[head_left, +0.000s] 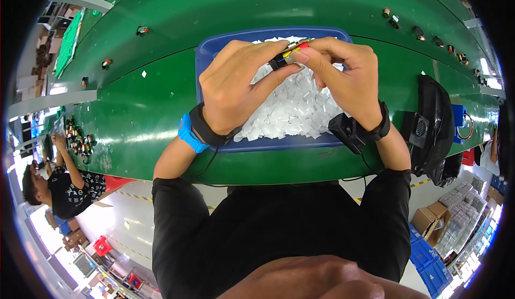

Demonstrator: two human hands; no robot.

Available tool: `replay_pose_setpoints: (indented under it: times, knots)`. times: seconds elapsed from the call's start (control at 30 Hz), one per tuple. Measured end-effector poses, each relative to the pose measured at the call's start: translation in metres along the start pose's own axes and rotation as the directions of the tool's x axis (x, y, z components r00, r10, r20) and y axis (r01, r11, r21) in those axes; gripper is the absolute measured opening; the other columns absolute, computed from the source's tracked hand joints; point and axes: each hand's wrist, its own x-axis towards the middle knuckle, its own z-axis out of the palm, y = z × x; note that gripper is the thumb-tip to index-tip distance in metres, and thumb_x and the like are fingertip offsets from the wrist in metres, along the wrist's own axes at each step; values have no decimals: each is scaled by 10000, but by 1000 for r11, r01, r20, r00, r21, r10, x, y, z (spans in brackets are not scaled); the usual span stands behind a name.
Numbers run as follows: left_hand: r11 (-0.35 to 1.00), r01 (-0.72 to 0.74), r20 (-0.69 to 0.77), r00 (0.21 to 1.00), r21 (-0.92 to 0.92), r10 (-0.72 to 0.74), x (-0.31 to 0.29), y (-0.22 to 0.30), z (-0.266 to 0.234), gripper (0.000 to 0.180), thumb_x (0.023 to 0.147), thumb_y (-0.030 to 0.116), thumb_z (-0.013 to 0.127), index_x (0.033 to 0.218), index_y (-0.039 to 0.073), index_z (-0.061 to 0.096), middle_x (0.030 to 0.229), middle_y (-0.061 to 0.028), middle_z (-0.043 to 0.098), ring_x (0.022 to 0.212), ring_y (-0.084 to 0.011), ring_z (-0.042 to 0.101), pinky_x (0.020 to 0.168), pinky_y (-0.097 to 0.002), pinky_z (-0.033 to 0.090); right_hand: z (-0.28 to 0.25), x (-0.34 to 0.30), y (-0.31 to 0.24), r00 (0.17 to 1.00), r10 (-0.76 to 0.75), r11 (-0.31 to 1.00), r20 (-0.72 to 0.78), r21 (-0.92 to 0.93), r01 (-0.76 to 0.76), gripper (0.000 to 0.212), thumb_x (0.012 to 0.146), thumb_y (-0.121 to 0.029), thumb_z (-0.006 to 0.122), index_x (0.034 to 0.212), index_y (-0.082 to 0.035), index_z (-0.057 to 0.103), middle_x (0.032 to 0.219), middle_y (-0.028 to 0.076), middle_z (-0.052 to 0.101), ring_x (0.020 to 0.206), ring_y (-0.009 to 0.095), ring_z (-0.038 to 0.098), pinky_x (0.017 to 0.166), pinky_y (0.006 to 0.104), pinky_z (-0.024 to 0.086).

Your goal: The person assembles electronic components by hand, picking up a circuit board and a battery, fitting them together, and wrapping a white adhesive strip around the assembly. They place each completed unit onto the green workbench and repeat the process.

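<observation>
Both hands meet over a blue tray [214, 40] holding a heap of small white pieces [292, 108]. Between the fingertips is a small electronic part [289, 54] with black, yellow and red sections and a bit of green board at its top. My left hand [230, 82] pinches its black end with thumb and fingers. From the other side my right hand [348, 68] grips it, thumb against the yellow and red section. Fingers cover much of the part, so its full shape is hidden. Straps circle both wrists, and a black device [346, 133] sits at the right one.
Several similar small parts [418, 32] lie along the green table [139, 103], at far right and far left. A black bag [433, 127] and a blue box [459, 122] stand to the right. At left, a co-worker [72, 192] handles items beside a cluster of parts [79, 141].
</observation>
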Motion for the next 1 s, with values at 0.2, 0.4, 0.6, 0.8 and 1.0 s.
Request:
replay_pose_setpoints:
  times: [0.2,0.4,0.6,0.8,1.0]
  knots:
    - [999,43,25,999,-12,-43,1,9,-2,354,695,-19,856,1027,-12,732,906,-101,741,747,-201,668,639,-281,531,-3,2,-1,1000,0,1000,22,15,0,111,899,-94,744,903,16,756,617,19,646,481,47,543,461,184,378]
    - [980,162,74,985,-116,-154,0,13,-4,306,765,-29,817,1051,-36,708,916,-122,731,781,-177,688,653,-276,553,0,-2,1,1000,-9,1000,-12,2,10,117,897,-94,747,941,14,750,630,27,652,502,51,557,474,188,396]
    - [675,520,219,848,-524,-483,-2,7,5,254,837,24,780,1066,-42,692,975,-119,732,861,-158,706,762,-294,608,-2,1,5,996,-87,990,14,-114,88,146,909,-103,737,989,19,737,687,44,674,559,72,606,508,202,448]
    - [598,519,241,841,-611,-484,-6,3,7,249,876,27,747,1098,-57,674,1015,-133,720,906,-158,698,791,-317,617,0,-2,3,997,-70,992,12,-100,71,148,917,-108,729,984,24,734,711,56,683,579,86,627,524,210,466]
    - [447,578,355,798,-683,-488,-5,0,5,255,914,29,703,1145,-64,647,1067,-147,699,920,-169,688,793,-332,623,0,-2,2,997,-79,991,21,-105,80,149,929,-115,716,990,21,732,715,62,680,587,89,632,534,206,469]
